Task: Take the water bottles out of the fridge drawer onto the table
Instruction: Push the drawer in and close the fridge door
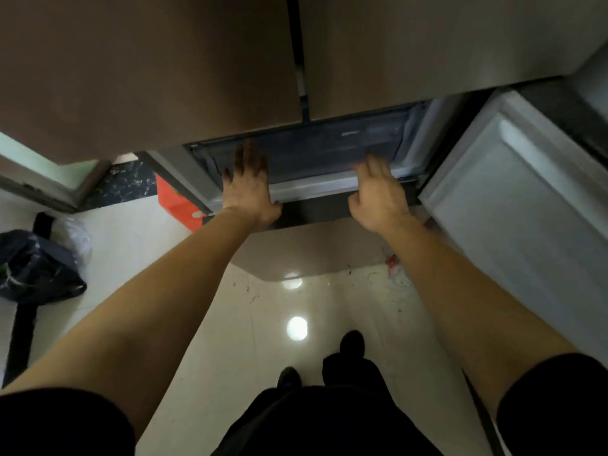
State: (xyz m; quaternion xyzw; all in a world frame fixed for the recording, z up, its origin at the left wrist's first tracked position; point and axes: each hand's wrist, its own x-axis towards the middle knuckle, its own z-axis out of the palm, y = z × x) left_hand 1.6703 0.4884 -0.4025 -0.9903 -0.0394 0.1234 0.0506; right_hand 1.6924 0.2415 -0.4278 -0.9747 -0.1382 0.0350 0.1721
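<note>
The left hand (248,189) lies flat on the fridge drawer (312,189) rim, fingers straight and released. The right hand (378,195) is at the rim too, its fingers too blurred to judge. Any water bottles inside are hidden.

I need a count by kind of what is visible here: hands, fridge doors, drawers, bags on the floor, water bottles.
Hands: 2 (left hand, right hand)
Fridge doors: 3 (upper left door, upper right door, open lower door)
Drawer: 1
Bags: 2 (dark bag, clear bag)
Water bottles: 0 in view
Total: 8
</note>
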